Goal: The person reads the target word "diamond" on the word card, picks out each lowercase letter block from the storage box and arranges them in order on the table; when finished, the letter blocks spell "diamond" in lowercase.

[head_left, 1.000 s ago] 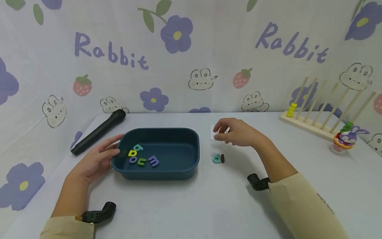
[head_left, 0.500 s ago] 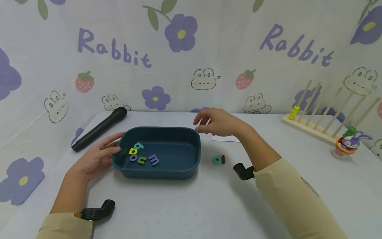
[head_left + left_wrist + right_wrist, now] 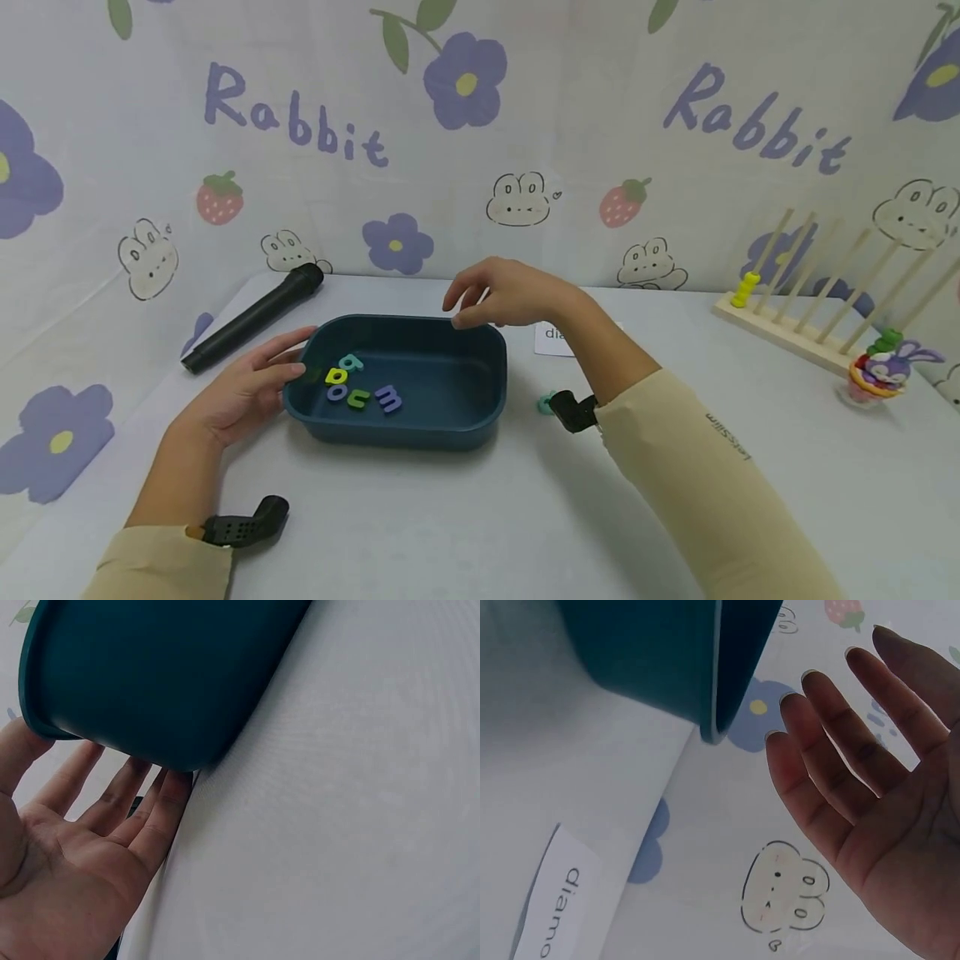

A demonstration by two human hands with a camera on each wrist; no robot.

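A dark teal plastic bin (image 3: 420, 437) stands on the white table. My left hand (image 3: 240, 387) holds its left end, thumb at the rim and fingers against the outer wall, as the left wrist view (image 3: 75, 862) also shows. Inside, at the left, lie several small letters: a teal one, a yellow one, a purple o, a green n (image 3: 357, 399) and a purple m (image 3: 388, 398). Over the bin's back right rim hovers my right hand (image 3: 510, 292), fingers loosely bent and nothing in them; the right wrist view (image 3: 885, 772) shows its bare palm.
Right of the bin, a teal letter (image 3: 545, 402) is partly hidden by the right wrist camera. A white card (image 3: 553, 342) printed "diamo..." lies behind it. A black microphone (image 3: 255, 321) lies at left. At right stand a wooden peg rack (image 3: 795, 335) and a purple rabbit figurine (image 3: 888, 367).
My right hand has moved left from above the card to over the bin's back right rim, uncovering part of the card. The left hand has stayed at the bin; the view has shifted slightly.
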